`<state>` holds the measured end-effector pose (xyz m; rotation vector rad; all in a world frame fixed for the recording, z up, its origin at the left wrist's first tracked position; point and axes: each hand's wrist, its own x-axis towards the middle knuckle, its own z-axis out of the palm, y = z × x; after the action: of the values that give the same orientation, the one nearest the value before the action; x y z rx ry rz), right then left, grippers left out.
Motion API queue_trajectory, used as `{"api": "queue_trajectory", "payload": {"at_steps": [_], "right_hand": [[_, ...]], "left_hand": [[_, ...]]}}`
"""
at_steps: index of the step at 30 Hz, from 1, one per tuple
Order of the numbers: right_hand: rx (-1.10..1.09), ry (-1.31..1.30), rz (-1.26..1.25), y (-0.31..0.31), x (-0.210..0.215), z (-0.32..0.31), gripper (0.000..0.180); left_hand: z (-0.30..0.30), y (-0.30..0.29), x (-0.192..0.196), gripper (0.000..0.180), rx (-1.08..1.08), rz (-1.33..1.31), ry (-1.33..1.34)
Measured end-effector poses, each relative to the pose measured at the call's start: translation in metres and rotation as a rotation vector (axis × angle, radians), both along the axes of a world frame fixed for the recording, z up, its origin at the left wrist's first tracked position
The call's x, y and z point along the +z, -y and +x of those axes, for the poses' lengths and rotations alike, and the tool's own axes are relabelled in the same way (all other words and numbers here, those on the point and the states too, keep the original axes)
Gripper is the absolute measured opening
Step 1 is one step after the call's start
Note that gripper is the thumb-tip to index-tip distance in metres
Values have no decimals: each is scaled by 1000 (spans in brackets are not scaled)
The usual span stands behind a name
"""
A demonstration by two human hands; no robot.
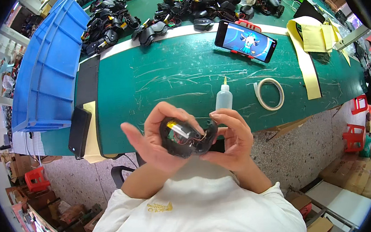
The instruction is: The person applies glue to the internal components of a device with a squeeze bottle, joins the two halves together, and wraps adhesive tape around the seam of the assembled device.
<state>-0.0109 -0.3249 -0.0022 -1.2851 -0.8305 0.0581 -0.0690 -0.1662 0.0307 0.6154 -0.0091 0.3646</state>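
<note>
Before my chest, above the near edge of the green table, is an opened black plastic housing with two rounded lobes. Inside its left lobe lies a silver cell with a yellow end, and thin reddish wires run beside it. My left hand is closed round the left lobe, one finger reaching across into the housing and the thumb sticking out to the side. At the other end, my right hand grips the right lobe between thumb and fingers. A translucent squeeze bottle with a yellow nozzle stands just beyond my right fingers.
Right of the bottle lies a tape roll. A phone leans on a red stand behind it. Piles of black housings fill the far side. A blue crate and a black device border the left; yellow sheets hang right.
</note>
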Motion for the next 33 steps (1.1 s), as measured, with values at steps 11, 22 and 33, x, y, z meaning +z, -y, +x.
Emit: {"api": "queue_trajectory", "payload": {"at_steps": [11, 22, 33], "right_hand": [[583, -1357, 124, 16, 0, -13, 43], [761, -1471, 394, 16, 0, -14, 72], [273, -726, 338, 17, -7, -29, 96]], "left_hand": [[9, -11, -10, 98, 259, 1018, 593], [8, -10, 2, 96, 348, 1120, 657], [-13, -10, -1, 105, 201, 982, -38]]}}
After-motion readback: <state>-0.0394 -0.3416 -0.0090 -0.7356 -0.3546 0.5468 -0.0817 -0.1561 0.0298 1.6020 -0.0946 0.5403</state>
